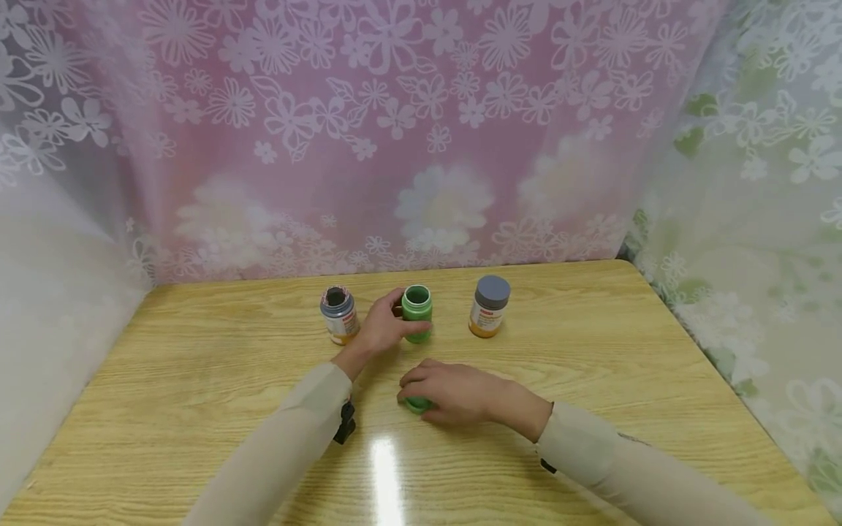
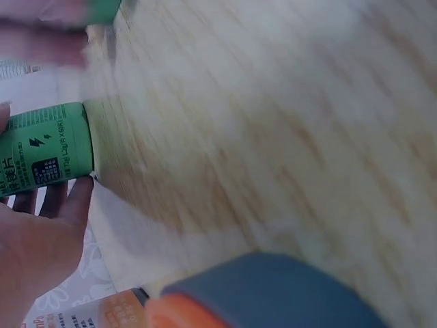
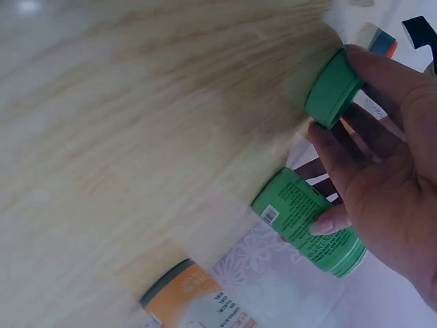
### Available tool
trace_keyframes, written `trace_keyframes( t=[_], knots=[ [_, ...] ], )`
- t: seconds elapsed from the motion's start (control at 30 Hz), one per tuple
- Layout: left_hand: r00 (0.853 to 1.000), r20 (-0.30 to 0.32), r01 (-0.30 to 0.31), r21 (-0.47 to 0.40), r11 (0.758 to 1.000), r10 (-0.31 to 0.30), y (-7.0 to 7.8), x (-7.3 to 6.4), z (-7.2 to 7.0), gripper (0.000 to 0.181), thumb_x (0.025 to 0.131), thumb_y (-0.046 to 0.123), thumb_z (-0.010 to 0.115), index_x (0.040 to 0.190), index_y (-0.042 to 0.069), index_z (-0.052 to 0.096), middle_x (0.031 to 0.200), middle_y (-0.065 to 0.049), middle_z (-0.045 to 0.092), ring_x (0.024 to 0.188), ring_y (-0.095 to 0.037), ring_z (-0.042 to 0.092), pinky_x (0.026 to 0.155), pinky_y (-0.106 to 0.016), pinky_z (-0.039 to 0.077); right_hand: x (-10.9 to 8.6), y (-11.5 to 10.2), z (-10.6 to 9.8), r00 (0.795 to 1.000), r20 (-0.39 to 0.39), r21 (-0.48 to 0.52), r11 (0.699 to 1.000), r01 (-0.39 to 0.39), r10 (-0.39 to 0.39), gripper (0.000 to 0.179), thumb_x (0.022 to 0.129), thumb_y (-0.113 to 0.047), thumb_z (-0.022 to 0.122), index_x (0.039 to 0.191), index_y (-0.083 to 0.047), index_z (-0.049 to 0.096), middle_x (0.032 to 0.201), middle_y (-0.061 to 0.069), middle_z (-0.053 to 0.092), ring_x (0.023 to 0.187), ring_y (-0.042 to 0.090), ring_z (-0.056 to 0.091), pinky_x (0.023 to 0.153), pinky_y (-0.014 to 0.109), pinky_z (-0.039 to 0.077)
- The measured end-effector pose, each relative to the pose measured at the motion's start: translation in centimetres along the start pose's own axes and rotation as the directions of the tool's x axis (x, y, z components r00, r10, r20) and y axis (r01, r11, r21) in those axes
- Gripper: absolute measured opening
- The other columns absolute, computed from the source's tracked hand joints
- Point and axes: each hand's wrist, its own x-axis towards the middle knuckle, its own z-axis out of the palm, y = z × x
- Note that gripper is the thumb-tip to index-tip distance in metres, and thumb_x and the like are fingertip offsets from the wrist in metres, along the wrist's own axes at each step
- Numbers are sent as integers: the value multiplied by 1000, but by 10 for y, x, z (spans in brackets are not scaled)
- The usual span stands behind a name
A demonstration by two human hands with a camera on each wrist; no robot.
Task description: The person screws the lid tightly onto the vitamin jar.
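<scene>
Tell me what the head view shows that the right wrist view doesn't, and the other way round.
Only the head view shows the grey cap and the open mouth of the green jar. Only the right wrist view shows the barcode on that jar. Both show the left hand holding the jar and the right hand gripping the lid.

Green bottle (image 1: 417,312), green lid (image 3: 332,87), yellow wood-grained table (image 1: 592,351), white-flowered pink curtain (image 1: 368,164)
</scene>
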Motion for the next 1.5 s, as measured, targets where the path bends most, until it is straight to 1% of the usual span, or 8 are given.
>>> trace_keyframes(
  t=[0.1, 0.27, 0.63, 0.83, 1.0, 1.23, 1.33, 1.5],
  knots=[
    [1000, -2, -13, 11, 1000, 13, -2, 1, 0, 60, 82, 16, 78, 136, 12, 50, 125, -4, 56, 116, -25, 54, 94, -40, 46, 4, -1, -2, 999, 29, 26, 1000, -14, 13, 35, 89, -19, 70, 123, -15, 61, 127, 2, 55, 118, 19, 49, 98, 29, 41],
    [1000, -3, -28, 37, 999, 29, -3, 1, 0, 61, 83, 16, 77, 136, 13, 49, 126, -4, 56, 117, -25, 54, 94, -39, 46, 10, -2, -5, 998, 49, -3, 1000, -24, 25, 34, 87, -20, 73, 119, -16, 62, 123, 2, 56, 111, 19, 52, 94, 28, 43],
    [1000, -6, -22, 56, 998, 23, -4, 1, -2, 62, 83, 20, 78, 137, 15, 48, 127, -2, 55, 118, -24, 54, 96, -38, 45, 18, -5, -14, 983, 156, -132, 988, -80, 101, 39, 86, -26, 74, 121, -16, 60, 118, 3, 52, 99, 15, 50, 85, 22, 44],
    [1000, -2, -29, 58, 998, 29, -4, 0, -3, 59, 82, 20, 78, 135, 15, 50, 124, -2, 56, 115, -23, 56, 94, -38, 47, 16, -4, -21, 985, 142, -29, 995, -92, 95, 40, 86, -29, 73, 120, -12, 61, 115, 2, 57, 102, 12, 53, 86, 24, 46],
    [999, 3, -41, 53, 998, 41, -4, 0, -3, 59, 81, 20, 79, 134, 15, 51, 123, -1, 58, 113, -22, 57, 93, -36, 48, 9, 0, -32, 992, 114, 48, 997, -62, 56, 39, 87, -32, 72, 118, -12, 61, 109, -3, 61, 99, 8, 55, 84, 24, 47],
    [999, 25, -44, 69, 997, 43, -4, 2, -4, 58, 80, 21, 80, 131, 15, 54, 118, 0, 60, 109, -19, 58, 91, -36, 49, -10, 6, -64, 995, 88, 146, 987, -69, 57, 46, 91, -34, 68, 129, -11, 56, 124, -2, 58, 113, 12, 53, 93, 28, 44],
    [998, 44, -38, 67, 997, 35, -5, 3, -6, 57, 80, 21, 80, 131, 15, 54, 117, 0, 60, 108, -18, 59, 90, -36, 49, -18, 10, -77, 997, 48, 188, 980, -70, 62, 47, 92, -35, 66, 133, -16, 55, 130, -3, 55, 118, 12, 51, 94, 29, 43],
    [999, 40, -21, 38, 999, 20, -8, 5, -9, 58, 81, 13, 78, 134, 12, 54, 119, -4, 60, 109, -21, 58, 89, -36, 50, -25, 20, -92, 995, -58, 274, 960, -59, 78, 42, 92, -36, 64, 131, -23, 57, 127, -7, 55, 112, 8, 52, 88, 27, 47]
  ],
)
